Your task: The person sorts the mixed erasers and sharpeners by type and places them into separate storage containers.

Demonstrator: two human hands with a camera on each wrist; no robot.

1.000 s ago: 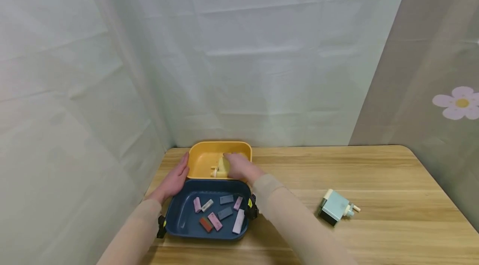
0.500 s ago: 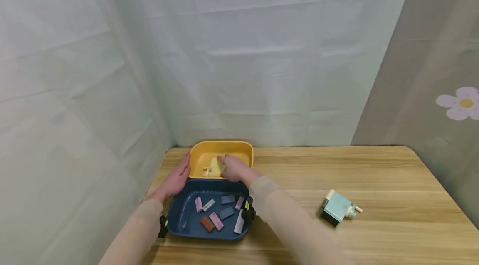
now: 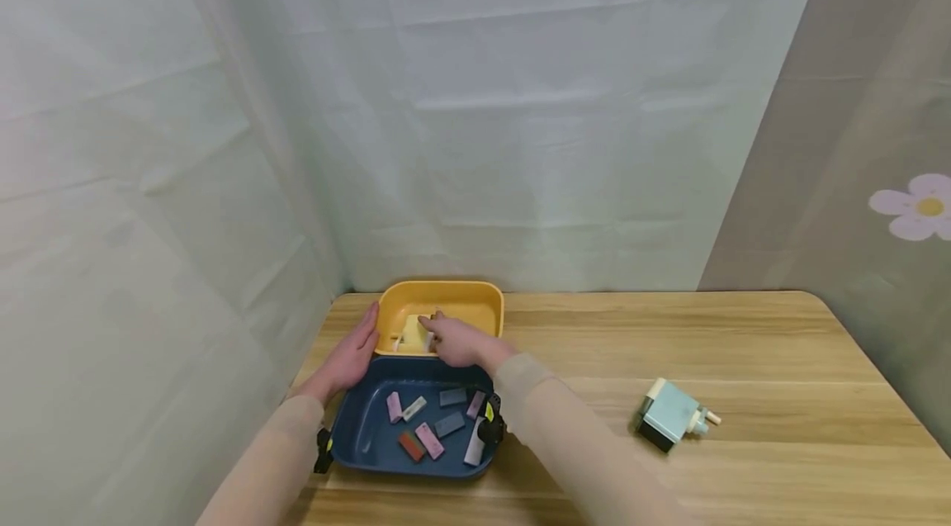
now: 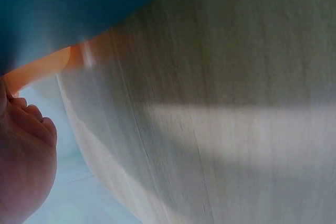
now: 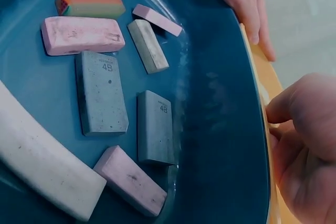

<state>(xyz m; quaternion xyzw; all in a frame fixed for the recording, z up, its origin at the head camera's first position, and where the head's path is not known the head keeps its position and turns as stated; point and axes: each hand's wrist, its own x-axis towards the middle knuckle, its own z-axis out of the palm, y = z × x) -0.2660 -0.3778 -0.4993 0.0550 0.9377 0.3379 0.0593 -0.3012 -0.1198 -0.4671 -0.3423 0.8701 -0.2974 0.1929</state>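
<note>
In the head view, a pale yellow pencil sharpener [image 3: 415,331] with a small crank sits inside the yellow bin [image 3: 475,295], towards its left. My right hand [image 3: 459,340] reaches over the bin's front rim and holds the sharpener from its right side, index finger on top. Its fingers look bent in the right wrist view, where the sharpener is mostly hidden behind the rims. My left hand [image 3: 352,353] rests with straight fingers along the bin's left wall. Only a bent-looking edge of that hand shows in the left wrist view.
A dark blue bin [image 3: 360,435] stands directly in front of the yellow one, with several erasers [image 5: 102,93] lying in it. To the right on the wooden table [image 3: 594,328] lies a light blue crank pencil sharpener [image 3: 671,412]. A pale curtain [image 3: 520,138] hangs behind.
My right hand and the pale yellow sharpener have moved left within the yellow bin. The left hand stays at the bin's left wall.
</note>
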